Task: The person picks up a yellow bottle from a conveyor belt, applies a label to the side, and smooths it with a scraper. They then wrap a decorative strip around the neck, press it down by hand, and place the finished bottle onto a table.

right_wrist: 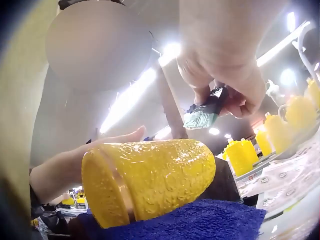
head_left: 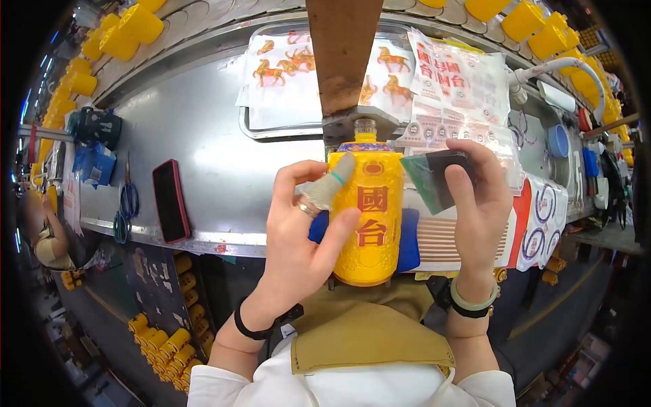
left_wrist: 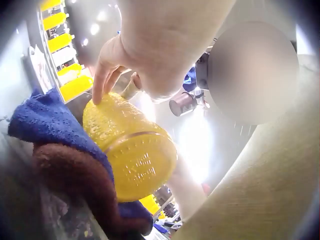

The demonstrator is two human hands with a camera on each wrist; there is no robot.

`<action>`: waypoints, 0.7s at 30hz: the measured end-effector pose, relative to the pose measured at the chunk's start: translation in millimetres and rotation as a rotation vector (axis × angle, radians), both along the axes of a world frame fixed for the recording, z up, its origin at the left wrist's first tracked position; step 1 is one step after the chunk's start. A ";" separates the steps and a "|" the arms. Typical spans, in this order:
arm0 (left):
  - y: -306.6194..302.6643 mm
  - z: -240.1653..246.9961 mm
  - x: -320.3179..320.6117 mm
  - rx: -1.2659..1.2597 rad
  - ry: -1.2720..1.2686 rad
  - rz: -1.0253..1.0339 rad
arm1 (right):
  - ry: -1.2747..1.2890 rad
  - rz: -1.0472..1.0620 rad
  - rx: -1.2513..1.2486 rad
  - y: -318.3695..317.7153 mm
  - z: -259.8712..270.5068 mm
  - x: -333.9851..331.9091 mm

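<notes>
A yellow bottle (head_left: pixel 369 224) with red characters and a clear glass neck lies on its side on a blue towel (right_wrist: pixel 225 220). Its neck points at a brown upright post, and its embossed base (left_wrist: pixel 142 167) faces the person. My left hand (head_left: pixel 291 237) lies over the bottle's left side, fingertips at its shoulder. One of its fingers wears a pale finger cot (head_left: pixel 336 180), and the thumb sticks out over the front. To the right of the bottle, my right hand (head_left: pixel 481 203) pinches a flat dark scraper (head_left: pixel 441 180) with a green end between thumb and fingers.
Behind the post (head_left: pixel 342 54) lies a metal tray (head_left: pixel 254 129) with sheets of golden horse decals. More printed sheets (head_left: pixel 461 88) are at right. A phone (head_left: pixel 171 200) and blue scissors (head_left: pixel 127 200) lie left. Yellow bottles (head_left: pixel 132 30) line the conveyor beyond.
</notes>
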State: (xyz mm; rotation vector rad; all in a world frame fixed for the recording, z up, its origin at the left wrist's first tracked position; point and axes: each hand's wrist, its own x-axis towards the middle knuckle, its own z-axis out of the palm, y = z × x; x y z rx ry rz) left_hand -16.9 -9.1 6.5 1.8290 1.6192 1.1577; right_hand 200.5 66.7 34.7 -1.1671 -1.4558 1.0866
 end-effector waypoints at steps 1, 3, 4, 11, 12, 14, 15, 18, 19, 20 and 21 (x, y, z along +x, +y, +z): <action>-0.9 -7.7 4.4 -0.017 -0.184 0.055 | -0.007 0.011 0.025 -0.2 1.4 -1.4; -1.9 -11.4 11.5 -0.108 -0.525 0.046 | 0.049 0.013 -0.013 -4.7 -0.9 -4.2; -1.0 -9.1 16.6 -0.108 -0.527 0.049 | 0.107 0.015 -0.050 -6.6 -2.5 -6.2; 5.1 3.4 21.4 -0.367 -1.117 -0.030 | 0.099 0.148 -0.166 -15.4 -13.4 -17.0; 5.4 3.4 21.9 -0.354 -1.134 -0.021 | 0.118 0.131 -0.163 -17.6 -13.3 -23.8; 4.5 3.4 22.9 -0.371 -1.110 -0.015 | -0.035 0.110 -0.088 -16.1 -14.3 -23.0; 4.1 3.3 23.1 -0.387 -1.087 -0.011 | -0.036 0.111 -0.088 -13.6 -13.8 -23.7; 4.4 2.7 21.8 -0.374 -1.124 -0.033 | -0.192 -0.002 0.194 -4.4 -8.2 -24.5; 3.8 -0.2 21.4 -0.373 -1.127 -0.034 | -0.280 0.036 0.334 -2.0 -4.4 -22.1; 2.9 -5.4 20.8 -0.370 -1.142 -0.024 | -0.368 0.075 0.475 1.8 -0.5 -19.3; 2.4 -8.9 19.5 -0.366 -1.156 -0.014 | -0.540 0.175 0.847 12.9 2.6 -16.7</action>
